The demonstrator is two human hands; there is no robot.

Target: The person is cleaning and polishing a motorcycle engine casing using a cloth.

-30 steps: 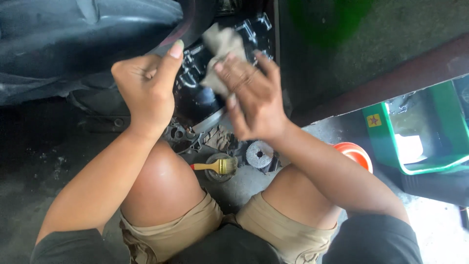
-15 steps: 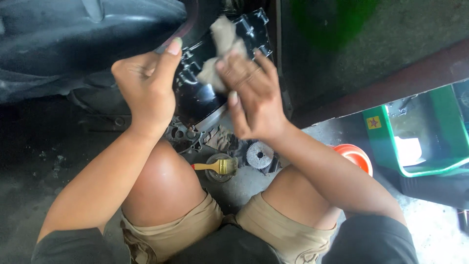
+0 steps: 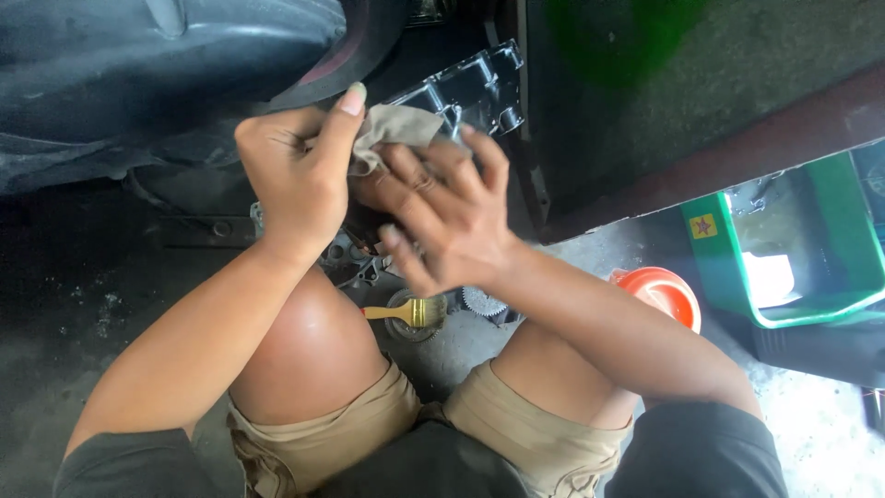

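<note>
head | brush point(image 3: 408, 313) on dish | gear point(image 3: 479, 301) | orange bowl point(image 3: 659, 290) | green crate point(image 3: 834, 249)

Daylight falls from the right — the concrete floor point(image 3: 830, 433) beside the green crate point(image 3: 862, 277) is blown out, glare whitening the crate's inside. Left of the crate lies deep shadow; the hands are slightly motion-blurred.

Both hands are meeting over the engine casing point(image 3: 479, 88), rag point(image 3: 392, 129) sitting between left hand point(image 3: 295, 180) and right hand point(image 3: 442, 217). Brush point(image 3: 406, 312) lying below, gear point(image 3: 479, 302) beside it; bowl point(image 3: 659, 293), crate point(image 3: 793, 244) sitting rightward.
</note>
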